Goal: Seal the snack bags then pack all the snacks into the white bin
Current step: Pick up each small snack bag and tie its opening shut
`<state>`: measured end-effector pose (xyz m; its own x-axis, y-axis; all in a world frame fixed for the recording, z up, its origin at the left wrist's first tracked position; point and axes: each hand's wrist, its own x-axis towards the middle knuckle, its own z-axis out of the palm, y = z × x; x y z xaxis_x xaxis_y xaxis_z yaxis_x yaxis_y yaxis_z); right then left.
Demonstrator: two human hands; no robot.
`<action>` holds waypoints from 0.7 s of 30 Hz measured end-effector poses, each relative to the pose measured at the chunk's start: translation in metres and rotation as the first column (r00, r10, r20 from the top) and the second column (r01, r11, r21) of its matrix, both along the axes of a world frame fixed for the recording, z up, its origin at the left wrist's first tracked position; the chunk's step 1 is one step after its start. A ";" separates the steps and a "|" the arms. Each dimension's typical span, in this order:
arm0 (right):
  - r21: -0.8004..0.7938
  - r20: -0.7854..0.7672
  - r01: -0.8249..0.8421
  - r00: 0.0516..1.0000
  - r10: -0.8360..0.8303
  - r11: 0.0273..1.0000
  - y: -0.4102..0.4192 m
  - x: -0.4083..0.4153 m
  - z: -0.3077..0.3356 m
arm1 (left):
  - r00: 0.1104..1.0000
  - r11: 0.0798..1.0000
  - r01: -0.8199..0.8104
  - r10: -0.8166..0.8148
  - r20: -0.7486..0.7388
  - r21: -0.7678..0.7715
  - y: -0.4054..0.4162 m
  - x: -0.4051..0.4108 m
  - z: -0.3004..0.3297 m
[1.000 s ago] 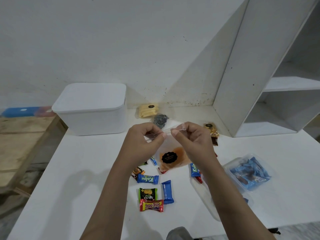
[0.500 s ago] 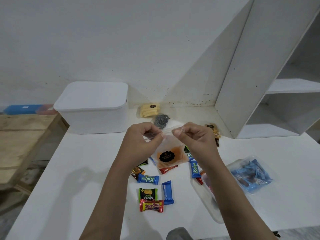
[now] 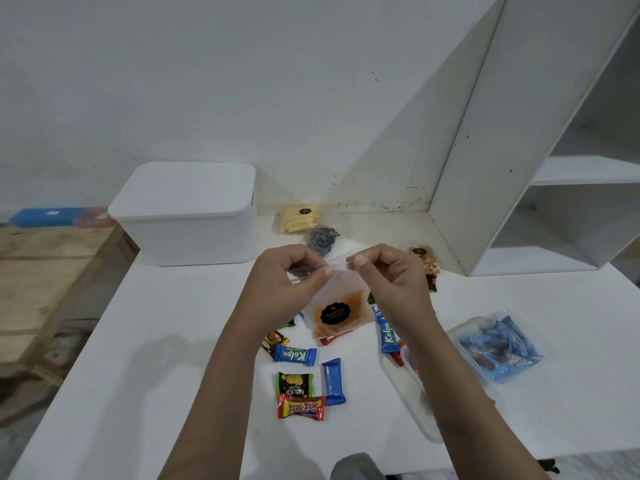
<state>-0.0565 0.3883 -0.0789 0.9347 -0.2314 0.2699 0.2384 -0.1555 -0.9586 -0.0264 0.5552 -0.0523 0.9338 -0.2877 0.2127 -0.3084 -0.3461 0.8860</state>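
- A clear zip bag (image 3: 334, 306) of orange snack pieces hangs in the air above the middle of the tabletop (image 3: 138, 341); its round black sticker carries gold writing too small to read with certainty.
- The left hand (image 3: 287, 282) pinches the bag's top strip between thumb and curled fingers on the left side.
- The right hand (image 3: 391, 275) pinches the same strip on the right side, thumbnail facing up; both forearms reach in from the bottom edge, and the two thumbs sit near each other, apart.
- Below the bag lie loose wrapped sweets: two blue bars marked "Kalpa" (image 3: 294, 355) (image 3: 388, 336), one plain blue bar (image 3: 333, 381), one green and black pack marked "Nextar" (image 3: 294, 386), one red and yellow "beng-beng" (image 3: 301, 407), and a brown wrapper (image 3: 273, 342) partly under the left wrist.
- Three more snack bags lie near the wall: one of yellow sticks (image 3: 298, 220), one of dark pieces (image 3: 322, 240), one of brownish bits (image 3: 427, 263) beside the right hand.
- The white bin (image 3: 187, 216) stands at the back left of the tabletop with its lid on.
- A clear plastic tub (image 3: 498, 346) of blue wrapped sweets sits to the right, and a clear lid (image 3: 412, 403) lies under the right forearm.
- A white shelf unit (image 3: 519, 168) rises at the right.
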 end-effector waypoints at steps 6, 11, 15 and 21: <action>-0.008 -0.049 -0.146 0.988 0.145 0.989 -0.012 -0.002 0.001 | 0.997 0.997 0.080 -0.080 -0.006 -0.011 0.001 -0.006 0.003; 0.021 -0.016 -0.179 0.984 0.179 0.984 -0.012 -0.005 0.004 | 0.995 0.995 0.100 -0.101 -0.018 -0.029 -0.001 -0.009 0.004; -0.013 0.017 -0.162 0.987 0.162 0.987 -0.012 -0.007 0.004 | 0.993 0.993 0.109 -0.111 -0.036 -0.037 -0.002 -0.009 0.003; 0.000 0.069 -0.091 0.993 0.091 0.996 -0.011 -0.010 0.005 | 0.985 0.972 0.118 -0.141 -0.103 -0.201 -0.005 -0.010 0.005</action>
<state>-0.0665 0.3774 -0.0736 0.9312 -0.1468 0.3337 0.3167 -0.1275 -0.9399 -0.0367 0.5500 -0.0476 0.9127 -0.3721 0.1692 -0.2310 -0.1282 0.9645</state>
